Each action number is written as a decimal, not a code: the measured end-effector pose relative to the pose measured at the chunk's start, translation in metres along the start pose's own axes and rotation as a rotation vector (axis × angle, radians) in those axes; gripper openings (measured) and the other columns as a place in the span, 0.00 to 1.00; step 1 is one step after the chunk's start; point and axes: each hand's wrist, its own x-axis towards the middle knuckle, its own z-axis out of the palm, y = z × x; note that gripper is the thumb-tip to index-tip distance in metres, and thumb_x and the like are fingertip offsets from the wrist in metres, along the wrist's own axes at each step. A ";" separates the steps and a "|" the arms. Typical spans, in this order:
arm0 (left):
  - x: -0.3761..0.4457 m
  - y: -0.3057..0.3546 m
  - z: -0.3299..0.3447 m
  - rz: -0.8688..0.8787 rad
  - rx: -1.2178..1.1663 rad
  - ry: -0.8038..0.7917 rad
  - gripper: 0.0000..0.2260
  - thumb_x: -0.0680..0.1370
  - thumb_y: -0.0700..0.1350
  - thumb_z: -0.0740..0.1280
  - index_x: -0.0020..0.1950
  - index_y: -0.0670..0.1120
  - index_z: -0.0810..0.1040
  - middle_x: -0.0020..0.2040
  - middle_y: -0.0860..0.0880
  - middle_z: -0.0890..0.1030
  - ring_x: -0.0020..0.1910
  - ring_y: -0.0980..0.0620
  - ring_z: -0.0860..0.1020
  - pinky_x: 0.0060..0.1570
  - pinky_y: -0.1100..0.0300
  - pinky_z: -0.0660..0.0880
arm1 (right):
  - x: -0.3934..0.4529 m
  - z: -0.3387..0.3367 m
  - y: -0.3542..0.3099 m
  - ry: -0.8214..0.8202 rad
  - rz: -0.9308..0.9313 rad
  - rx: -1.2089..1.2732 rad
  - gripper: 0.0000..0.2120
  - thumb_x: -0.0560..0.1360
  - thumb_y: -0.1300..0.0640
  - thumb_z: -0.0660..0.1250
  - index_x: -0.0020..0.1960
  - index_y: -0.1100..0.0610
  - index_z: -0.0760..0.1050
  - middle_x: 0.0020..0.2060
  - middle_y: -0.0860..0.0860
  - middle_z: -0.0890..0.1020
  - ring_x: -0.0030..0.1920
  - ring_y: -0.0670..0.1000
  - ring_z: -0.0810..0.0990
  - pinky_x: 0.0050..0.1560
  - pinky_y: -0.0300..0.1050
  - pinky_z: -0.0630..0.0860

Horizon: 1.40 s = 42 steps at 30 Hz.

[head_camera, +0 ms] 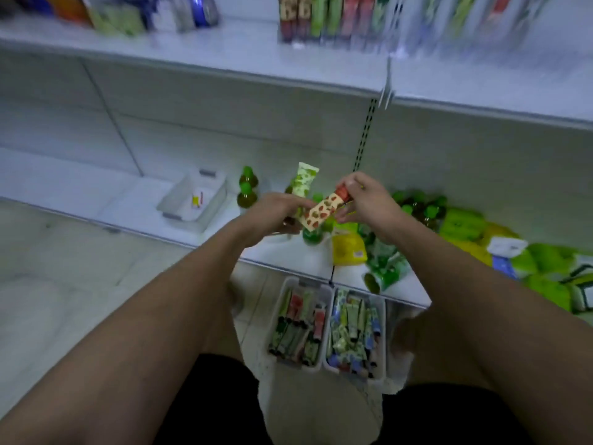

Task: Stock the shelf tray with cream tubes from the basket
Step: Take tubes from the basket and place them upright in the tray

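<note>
My left hand (272, 213) grips a green-patterned cream tube (305, 179) that points up and away. My right hand (365, 197) pinches the red cap end of a cream tube with red fruit print (322, 211), which lies slanted between both hands and touches the left fingers. Both hands hover above the low shelf. A clear shelf tray (179, 194) sits on that shelf to the left, holding only a small yellow label. On the floor below, two clear baskets (330, 303) stand side by side, packed with several cream tubes.
Green-capped bottles (247, 187) stand on the low shelf behind my hands. Green and yellow packets (462, 226) crowd the shelf's right side. The upper shelf (224, 59) carries more boxed goods. My knees flank the baskets on the tiled floor.
</note>
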 end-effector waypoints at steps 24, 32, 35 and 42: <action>-0.071 0.244 -0.036 0.540 -0.106 0.209 0.12 0.77 0.43 0.70 0.58 0.40 0.79 0.49 0.45 0.83 0.48 0.48 0.82 0.43 0.63 0.80 | -0.038 -0.042 -0.207 0.052 -0.240 0.598 0.09 0.81 0.70 0.57 0.54 0.67 0.76 0.62 0.60 0.72 0.56 0.55 0.78 0.47 0.41 0.82; -0.004 0.261 -0.061 0.539 0.009 0.095 0.09 0.76 0.35 0.68 0.56 0.37 0.80 0.48 0.40 0.83 0.42 0.49 0.81 0.46 0.59 0.81 | 0.032 -0.040 -0.219 0.022 -0.363 -0.146 0.06 0.79 0.52 0.65 0.53 0.52 0.77 0.47 0.51 0.82 0.48 0.52 0.82 0.50 0.49 0.80; 0.024 0.272 -0.076 0.515 0.144 0.074 0.12 0.77 0.34 0.67 0.60 0.39 0.79 0.50 0.42 0.82 0.43 0.49 0.81 0.48 0.58 0.82 | 0.069 -0.044 -0.224 0.077 -0.465 -0.240 0.07 0.79 0.55 0.65 0.44 0.56 0.78 0.41 0.51 0.80 0.42 0.48 0.77 0.41 0.37 0.75; 0.082 0.313 -0.120 0.511 0.428 0.153 0.20 0.75 0.32 0.69 0.64 0.44 0.68 0.52 0.38 0.79 0.43 0.46 0.80 0.40 0.59 0.81 | 0.137 -0.082 -0.232 0.171 -0.385 -0.238 0.13 0.79 0.62 0.64 0.61 0.53 0.67 0.52 0.60 0.79 0.46 0.57 0.81 0.40 0.47 0.80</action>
